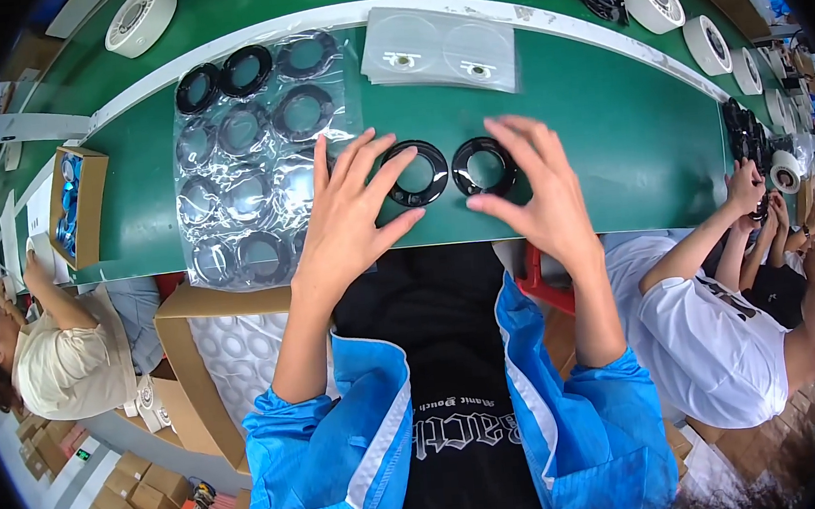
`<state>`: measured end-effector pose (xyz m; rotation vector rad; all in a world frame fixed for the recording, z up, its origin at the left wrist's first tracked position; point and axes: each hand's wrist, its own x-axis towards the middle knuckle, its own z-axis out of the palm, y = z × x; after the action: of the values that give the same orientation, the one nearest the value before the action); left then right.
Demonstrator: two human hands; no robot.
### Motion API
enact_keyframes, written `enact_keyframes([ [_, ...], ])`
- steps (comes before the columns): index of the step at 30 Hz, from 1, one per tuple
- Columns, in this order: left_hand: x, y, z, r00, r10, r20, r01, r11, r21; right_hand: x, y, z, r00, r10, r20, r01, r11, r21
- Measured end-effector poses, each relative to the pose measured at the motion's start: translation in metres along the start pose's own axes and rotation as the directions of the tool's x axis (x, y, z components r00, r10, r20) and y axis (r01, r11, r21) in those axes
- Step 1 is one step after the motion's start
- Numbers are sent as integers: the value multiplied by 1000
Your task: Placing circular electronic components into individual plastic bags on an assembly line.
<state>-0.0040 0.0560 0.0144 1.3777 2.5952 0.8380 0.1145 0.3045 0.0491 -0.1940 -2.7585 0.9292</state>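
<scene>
Resting on the green surface [611,140], two black rings lie side by side. Left hand [351,216] touches the left ring [417,172], grip apart; right hand [533,190] touches the right ring [484,166], grip apart. A plastic tray [254,161] of rings lies left.

Two black rings are counted at the fingertips: one [417,172] by the left hand [351,216], one [484,166] by the right hand [538,195]. One clear blister tray [259,161] lies left of the grip, about twelve pockets. One stack of clear pouches [440,48] is noted beyond it.
</scene>
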Motion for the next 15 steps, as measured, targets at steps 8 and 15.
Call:
enact_keyframes([
  [8,42,37,32,996,83,33,-80,994,-80,124,24,27,897,-443,-4,404,823,-399],
  [15,47,39,39,988,119,94,-110,990,-92,133,22,38,850,-444,282,520,631,-576],
])
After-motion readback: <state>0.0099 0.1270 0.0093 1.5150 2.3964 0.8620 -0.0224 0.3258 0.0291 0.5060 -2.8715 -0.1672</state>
